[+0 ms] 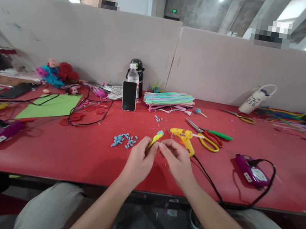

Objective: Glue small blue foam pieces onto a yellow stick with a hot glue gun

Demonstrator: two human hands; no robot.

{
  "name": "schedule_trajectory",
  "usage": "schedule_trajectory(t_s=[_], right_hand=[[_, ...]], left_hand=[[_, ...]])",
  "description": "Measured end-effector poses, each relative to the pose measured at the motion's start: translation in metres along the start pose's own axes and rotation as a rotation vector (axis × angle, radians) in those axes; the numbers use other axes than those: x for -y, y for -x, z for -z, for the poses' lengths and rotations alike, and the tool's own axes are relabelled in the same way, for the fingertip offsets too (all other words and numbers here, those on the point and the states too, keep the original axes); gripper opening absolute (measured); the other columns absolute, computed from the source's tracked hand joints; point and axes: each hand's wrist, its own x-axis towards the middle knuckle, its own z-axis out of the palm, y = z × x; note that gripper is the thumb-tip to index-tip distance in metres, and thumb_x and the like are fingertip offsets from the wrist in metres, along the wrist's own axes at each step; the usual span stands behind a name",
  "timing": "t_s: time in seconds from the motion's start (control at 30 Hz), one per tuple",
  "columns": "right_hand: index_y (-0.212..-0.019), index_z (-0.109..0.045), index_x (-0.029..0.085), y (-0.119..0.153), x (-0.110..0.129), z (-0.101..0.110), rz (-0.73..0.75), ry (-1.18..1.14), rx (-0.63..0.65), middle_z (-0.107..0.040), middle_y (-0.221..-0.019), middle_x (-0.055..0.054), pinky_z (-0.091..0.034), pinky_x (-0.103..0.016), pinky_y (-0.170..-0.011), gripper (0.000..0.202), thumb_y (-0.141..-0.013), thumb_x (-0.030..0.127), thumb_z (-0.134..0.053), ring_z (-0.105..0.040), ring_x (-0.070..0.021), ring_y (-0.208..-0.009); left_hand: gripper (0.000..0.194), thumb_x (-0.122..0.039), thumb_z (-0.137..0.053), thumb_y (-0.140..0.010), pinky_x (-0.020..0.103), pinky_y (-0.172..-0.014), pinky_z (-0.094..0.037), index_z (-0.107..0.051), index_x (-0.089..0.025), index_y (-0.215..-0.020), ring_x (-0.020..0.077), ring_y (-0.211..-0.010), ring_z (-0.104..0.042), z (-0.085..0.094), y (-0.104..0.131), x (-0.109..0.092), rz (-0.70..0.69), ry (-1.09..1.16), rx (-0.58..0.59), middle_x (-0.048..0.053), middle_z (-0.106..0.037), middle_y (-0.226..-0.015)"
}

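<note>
My left hand [142,159] is closed around a small yellow stick-like piece with a light-blue tip [156,137], which looks like pipe cleaner work and slants up to the right. Thumb and index finger of my right hand [176,159] pinch together just beside it; whatever they hold is too small to make out. Left of my hands lies a loose group of short blue pieces [121,139]. A yellow hot glue gun [186,136] rests on its side right behind my right hand, its black cord running toward the table's front edge.
Scissors with yellow handles [209,142] and a green-handled tool [220,135] lie right of the glue gun. Farther back are a bundle of pastel pipe cleaners [169,99], an upright phone [129,96] and bottles. Purple power boxes [252,172] sit at both sides, with trailing cords.
</note>
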Motion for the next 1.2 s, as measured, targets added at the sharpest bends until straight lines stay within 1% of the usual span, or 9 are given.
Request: schedule_trajectory(t_s=[0.17, 0.33, 0.43, 0.57, 0.67, 0.83, 0.97, 1.1, 1.2], right_hand=[[-0.083, -0.067, 0.019, -0.004, 0.003, 0.011, -0.063, -0.061, 0.071, -0.062, -0.075, 0.001, -0.045, -0.026, -0.069, 0.022, -0.088, 0.041, -0.068, -0.055, -0.0128, -0.071], [-0.086, -0.066, 0.018, -0.005, 0.007, 0.02, -0.117, -0.067, 0.159, -0.06, -0.075, 0.001, -0.042, -0.026, -0.067, 0.022, -0.087, 0.04, -0.069, -0.053, -0.0119, -0.07], [-0.085, -0.065, 0.018, -0.004, 0.009, 0.022, -0.137, -0.087, 0.193, -0.059, -0.075, 0.001, -0.041, -0.026, -0.065, 0.022, -0.088, 0.039, -0.069, -0.051, -0.0113, -0.068], [-0.081, -0.061, 0.018, -0.002, 0.01, 0.02, -0.163, -0.222, 0.292, -0.057, -0.072, 0.001, -0.041, -0.026, -0.067, 0.023, -0.092, 0.038, -0.065, -0.051, -0.0115, -0.068], [-0.081, -0.061, 0.018, -0.002, 0.012, 0.02, -0.169, -0.261, 0.338, -0.057, -0.073, 0.001, -0.042, -0.027, -0.068, 0.024, -0.093, 0.039, -0.063, -0.051, -0.0118, -0.069], [-0.083, -0.06, 0.019, -0.004, 0.023, 0.029, -0.097, -0.036, 0.251, -0.057, -0.074, 0.0, -0.044, -0.028, -0.067, 0.024, -0.092, 0.041, -0.064, -0.053, -0.0135, -0.07], [-0.088, -0.062, 0.02, -0.004, 0.033, 0.038, 0.033, 0.119, 0.093, -0.059, -0.078, -0.001, -0.045, -0.029, -0.066, 0.022, -0.092, 0.042, -0.062, -0.055, -0.0151, -0.072], [-0.089, -0.064, 0.021, 0.0, 0.036, 0.037, 0.121, 0.153, 0.041, -0.06, -0.081, -0.002, -0.046, -0.028, -0.063, 0.019, -0.093, 0.04, -0.062, -0.054, -0.0152, -0.071], [-0.091, -0.064, 0.022, 0.003, 0.036, 0.032, 0.157, 0.164, 0.011, -0.062, -0.086, -0.003, -0.048, -0.029, -0.067, 0.017, -0.093, 0.039, -0.062, -0.058, -0.0162, -0.075]], left_hand=[[0.031, -0.035, -0.051, -0.095, 0.022, -0.054, -0.028, -0.039, -0.019, -0.071, 0.0095, -0.059, -0.033, 0.004, 0.0, -0.004, 0.008, -0.004, 0.061, -0.006, -0.033, -0.064], [0.028, -0.034, -0.051, -0.095, 0.022, -0.054, -0.029, -0.044, -0.019, -0.072, 0.0096, -0.059, -0.035, 0.006, 0.0, -0.008, 0.029, 0.005, 0.089, -0.005, -0.037, -0.064], [0.027, -0.034, -0.051, -0.095, 0.022, -0.055, -0.03, -0.048, -0.018, -0.074, 0.0098, -0.059, -0.038, 0.007, 0.001, -0.01, 0.021, 0.022, 0.117, -0.005, -0.042, -0.065], [0.024, -0.034, -0.052, -0.095, 0.022, -0.057, -0.033, -0.053, -0.018, -0.077, 0.0104, -0.061, -0.042, 0.009, 0.003, -0.013, -0.018, 0.103, 0.163, -0.003, -0.05, -0.068], [0.025, -0.035, -0.052, -0.096, 0.022, -0.056, -0.032, -0.053, -0.018, -0.077, 0.0102, -0.06, -0.04, 0.01, 0.004, -0.015, -0.023, 0.13, 0.176, -0.003, -0.048, -0.067], [0.029, -0.043, -0.052, -0.096, 0.022, -0.053, -0.028, -0.054, -0.018, -0.08, 0.0098, -0.058, -0.035, 0.01, 0.004, -0.016, 0.05, 0.051, 0.188, -0.005, -0.04, -0.066], [0.033, -0.044, -0.041, -0.1, 0.023, -0.062, -0.035, -0.061, -0.018, -0.093, 0.0118, -0.066, -0.044, 0.01, 0.003, -0.016, 0.043, -0.017, 0.122, -0.002, -0.05, -0.072], [0.034, -0.042, -0.041, -0.101, 0.023, -0.065, -0.038, -0.063, -0.017, -0.091, 0.0125, -0.068, -0.048, 0.009, 0.004, -0.014, -0.002, -0.054, 0.087, -0.001, -0.055, -0.074], [0.032, -0.041, -0.043, -0.1, 0.023, -0.063, -0.038, -0.062, -0.017, -0.09, 0.0125, -0.066, -0.048, 0.01, 0.004, -0.013, -0.024, -0.072, 0.076, -0.001, -0.055, -0.073]])
